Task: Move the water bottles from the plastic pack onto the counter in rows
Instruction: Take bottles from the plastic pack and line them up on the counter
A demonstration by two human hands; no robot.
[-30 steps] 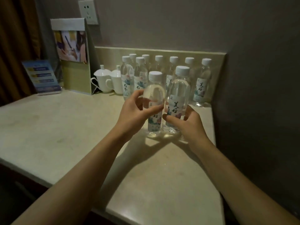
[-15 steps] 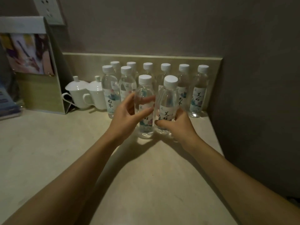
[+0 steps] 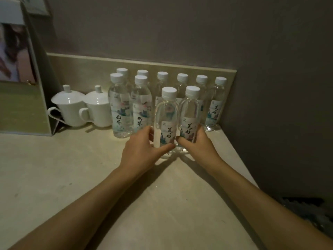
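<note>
Dim, grainy view; soft shadows stretch forward, edges bend and blur.

Bottles (image 3: 168,121) clear, white caps, white labels with blue-green and pink landscape print plus black brush characters. Two lidded cups (image 3: 72,109) plain white; counter (image 3: 54,168) mottled beige, backsplash (image 3: 81,69) same beige. Wall (image 3: 162,29) grey-brown.

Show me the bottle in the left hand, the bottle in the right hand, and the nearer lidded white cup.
Left-hand bottle (image 3: 169,92), head view, on its white cap.
Right-hand bottle (image 3: 192,91), head view, on its white cap.
Nearer lidded cup (image 3: 71,109), head view, on its white side.
</note>
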